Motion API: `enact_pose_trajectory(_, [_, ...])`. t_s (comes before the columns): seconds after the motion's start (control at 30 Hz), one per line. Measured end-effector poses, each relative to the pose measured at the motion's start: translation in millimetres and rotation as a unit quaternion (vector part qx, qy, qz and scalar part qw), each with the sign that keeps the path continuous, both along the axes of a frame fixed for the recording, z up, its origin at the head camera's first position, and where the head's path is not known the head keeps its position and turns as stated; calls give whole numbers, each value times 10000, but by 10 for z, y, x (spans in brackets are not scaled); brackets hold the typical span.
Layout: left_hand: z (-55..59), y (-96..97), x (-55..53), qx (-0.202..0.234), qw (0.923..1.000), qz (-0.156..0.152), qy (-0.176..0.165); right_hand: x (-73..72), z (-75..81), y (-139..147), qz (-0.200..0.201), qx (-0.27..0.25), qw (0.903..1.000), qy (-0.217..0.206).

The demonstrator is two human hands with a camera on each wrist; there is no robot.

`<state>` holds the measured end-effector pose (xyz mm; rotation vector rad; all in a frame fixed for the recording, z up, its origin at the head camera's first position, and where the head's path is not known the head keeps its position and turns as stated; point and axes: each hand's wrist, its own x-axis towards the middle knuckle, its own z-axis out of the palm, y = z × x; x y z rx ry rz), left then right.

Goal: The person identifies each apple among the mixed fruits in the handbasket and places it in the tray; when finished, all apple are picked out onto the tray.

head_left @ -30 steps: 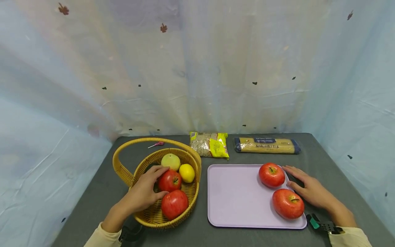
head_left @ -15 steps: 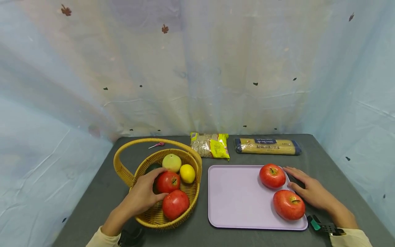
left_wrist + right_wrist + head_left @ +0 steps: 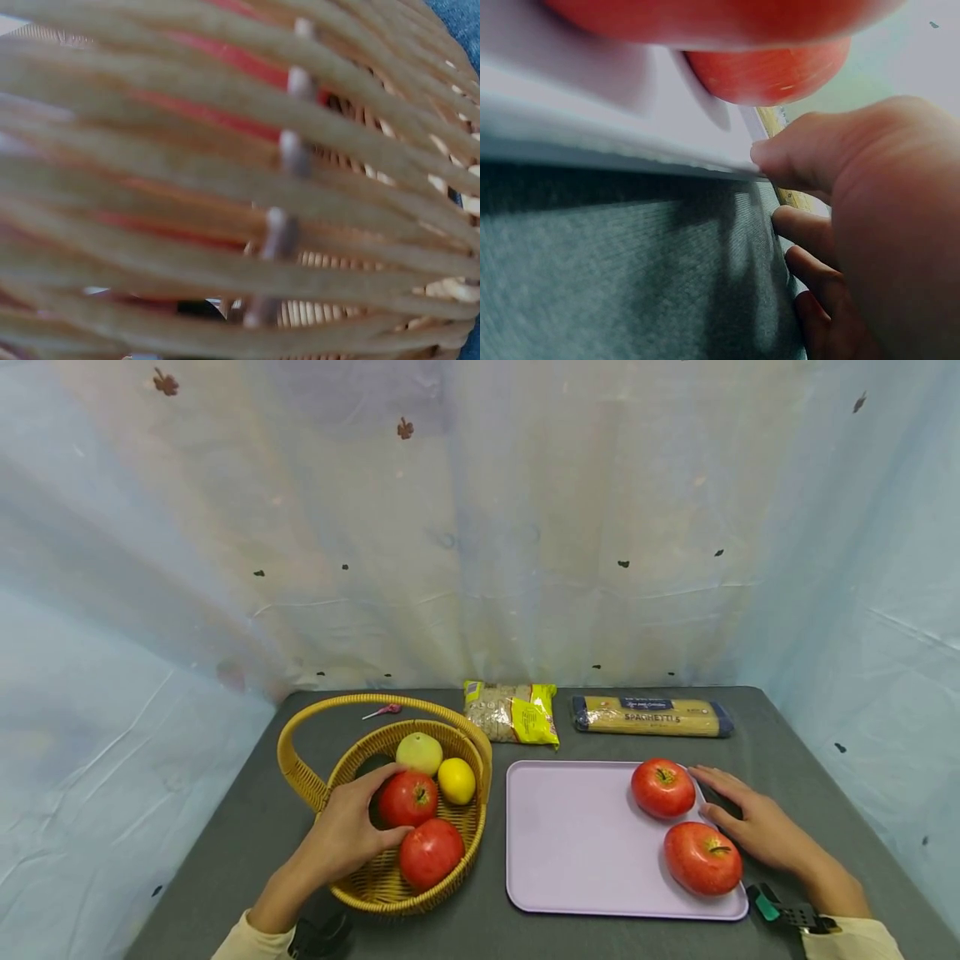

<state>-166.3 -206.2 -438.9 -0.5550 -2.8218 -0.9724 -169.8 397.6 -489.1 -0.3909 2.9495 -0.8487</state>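
Observation:
In the head view my left hand [image 3: 347,828] reaches into a wicker basket [image 3: 337,906] and holds a red apple [image 3: 408,799] between thumb and fingers. Just below that apple lies a red round fruit [image 3: 431,855], close to the thumb. A lemon [image 3: 457,781], a pale green round fruit [image 3: 419,753] and a partly hidden dark green item [image 3: 372,765] share the basket. Wicker weave [image 3: 187,165] blocks the left wrist view. My right hand [image 3: 761,818] rests at the right edge of a lilac tray [image 3: 570,843], its thumb touching the rim. Two red apples [image 3: 663,788] sit on the tray.
Behind the tray lie a spaghetti pack [image 3: 652,717] and a yellow-and-clear bag [image 3: 512,713] of pale grains or flakes. A small pink-and-white item [image 3: 383,711] lies behind the basket, whose tall handle [image 3: 375,699] arches over. A curtain [image 3: 480,527] hangs behind the grey table.
The held apple has shifted slightly left within the basket, together with the left hand, exposing more of the dark green item. The right hand and tray stay put.

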Motion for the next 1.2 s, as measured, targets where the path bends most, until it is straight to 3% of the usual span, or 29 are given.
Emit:
enact_pose_trajectory(0.3, [3, -21, 18, 593, 9980, 186, 75, 2, 0, -3, -43, 26, 10000, -79])
enact_pose_trajectory(0.5, [94, -34, 81, 1321, 9912, 0, 128, -1, -6, -12, -32, 3, 10000, -88])
enact_pose_trajectory(0.67, [240, 76, 180, 1711, 9846, -367, -7, 2, -5, -9, -40, -7, 10000, -67])
enact_pose_trajectory(0.87, [405, 301, 305, 2162, 9692, -1169, -170, 3, 9, -8, -50, 4, 10000, -64])
enact_pose_trajectory(1.0, [471, 470, 359, 2243, 9614, -1583, -161, 9, 15, -8, -57, -1, 10000, -44])
enact_pose_trajectory(1.2, [525, 725, 408, 2346, 9519, -1969, -110, 8, 4, -7, -60, -13, 10000, -56])
